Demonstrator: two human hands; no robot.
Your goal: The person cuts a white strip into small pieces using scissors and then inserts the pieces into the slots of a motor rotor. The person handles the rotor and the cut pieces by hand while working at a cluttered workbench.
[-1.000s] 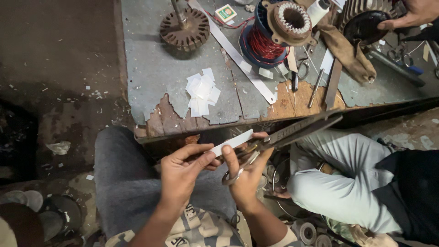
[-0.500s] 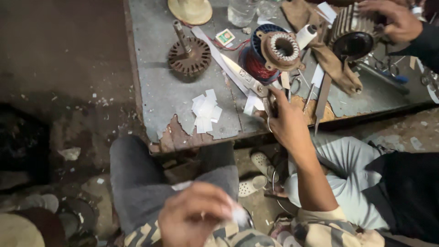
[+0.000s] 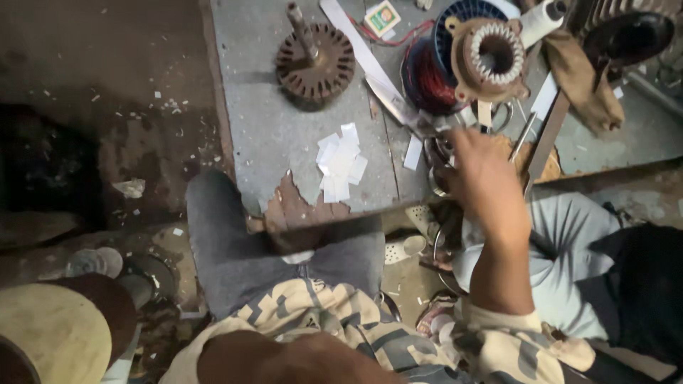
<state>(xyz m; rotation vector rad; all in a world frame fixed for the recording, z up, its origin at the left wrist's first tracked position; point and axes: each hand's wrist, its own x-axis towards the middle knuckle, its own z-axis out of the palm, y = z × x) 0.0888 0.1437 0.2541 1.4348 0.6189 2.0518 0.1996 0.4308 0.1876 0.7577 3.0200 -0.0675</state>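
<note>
Head view: the right hand [image 3: 484, 174] reaches over the grey table [image 3: 263, 135], fingers closed on long steel scissors [image 3: 398, 107] beside the copper-wound motor stator [image 3: 491, 60]; the left hand is unseen.

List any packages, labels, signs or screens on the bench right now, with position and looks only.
Small printed card or packet: flat on the grey bench top, far edge, between the rotor and the stator; rectangular, white border, green and orange picture.
Cut white paper slips: blank pile near the bench's front edge, left of the right hand.
No signs or screens.
</note>
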